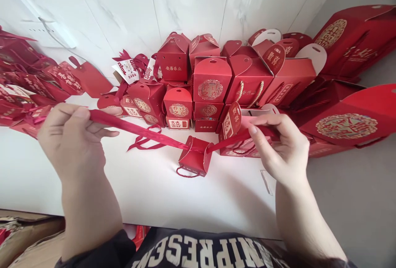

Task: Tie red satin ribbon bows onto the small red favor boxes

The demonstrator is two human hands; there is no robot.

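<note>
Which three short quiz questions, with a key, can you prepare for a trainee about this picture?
1. True or false: the left hand and the right hand both hold the red ribbon.
2. Where is the small red box? A) in the left hand; B) on the white table; C) in the right hand.
3. Fill in: the cardboard is nearer to the ____ hand.

Key: 1. True. 2. B. 3. Left.

Seemingly a packing corner: stacked red gift boxes [212,79] crowd a white table [148,193], cardboard [38,247] below.
</note>
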